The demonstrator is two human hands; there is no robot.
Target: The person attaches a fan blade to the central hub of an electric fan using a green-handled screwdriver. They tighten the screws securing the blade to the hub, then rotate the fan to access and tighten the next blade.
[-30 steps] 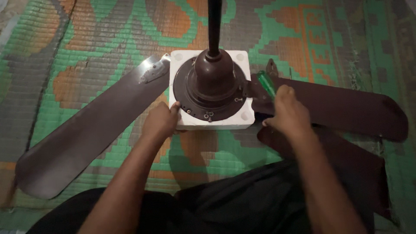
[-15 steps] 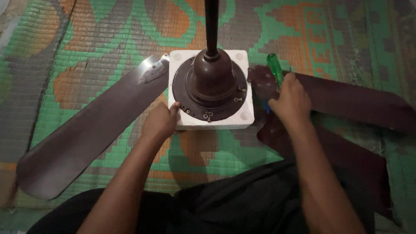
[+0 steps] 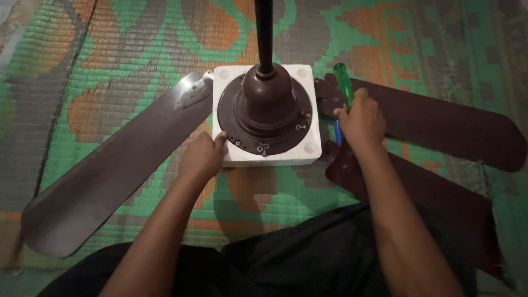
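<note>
My right hand (image 3: 360,124) — fist closed on the green screwdriver (image 3: 342,82) — has slid the fan blade (image 3: 440,129) beneath it closer to the motor (image 3: 267,110); left hand (image 3: 204,157) still grips the foam block (image 3: 308,151).

Left hand (image 3: 202,155) fingers curled forward, right hand (image 3: 360,124) fisted, both forearms extended

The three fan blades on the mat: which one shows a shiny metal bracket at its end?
The fan blade on the left. Its metal bracket lies by the white foam block; the two blades at right look all dark.

woven green-orange floor mat (image 3: 137,66), dim light
</note>
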